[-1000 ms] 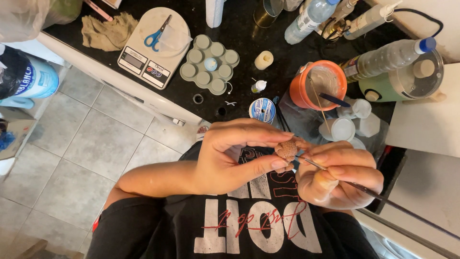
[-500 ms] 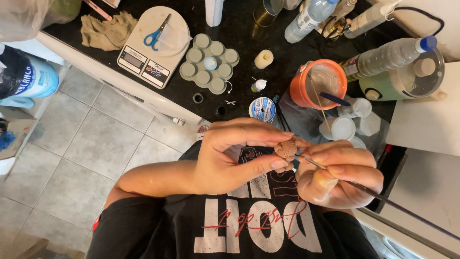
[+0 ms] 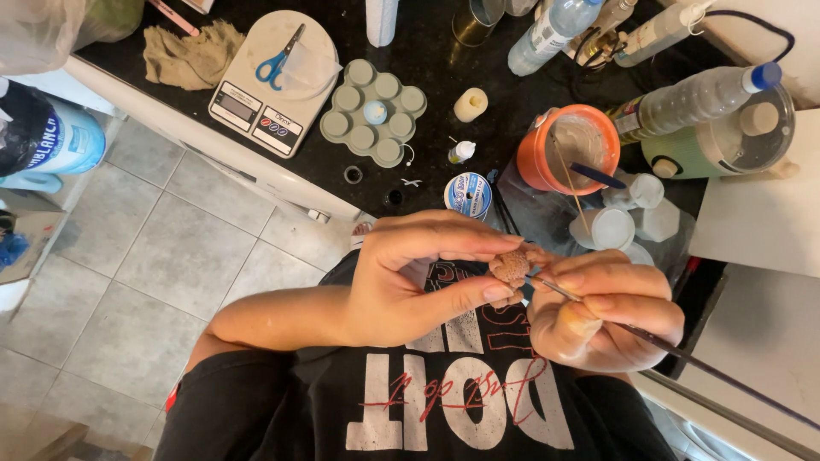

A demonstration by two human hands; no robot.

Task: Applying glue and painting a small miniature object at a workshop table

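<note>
Left hand (image 3: 418,277) pinches a brown piece (image 3: 511,266); right hand (image 3: 602,312) grips a brush (image 3: 683,350) touching it, painting apparently midway.

light: bright, even | shadows: soft | focus: sharp | edges: slight wide-angle distortion

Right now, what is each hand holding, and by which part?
Left hand pinches a small brown textured piece between fingertips and thumb. Right hand grips a thin brush near its tip end.
</note>
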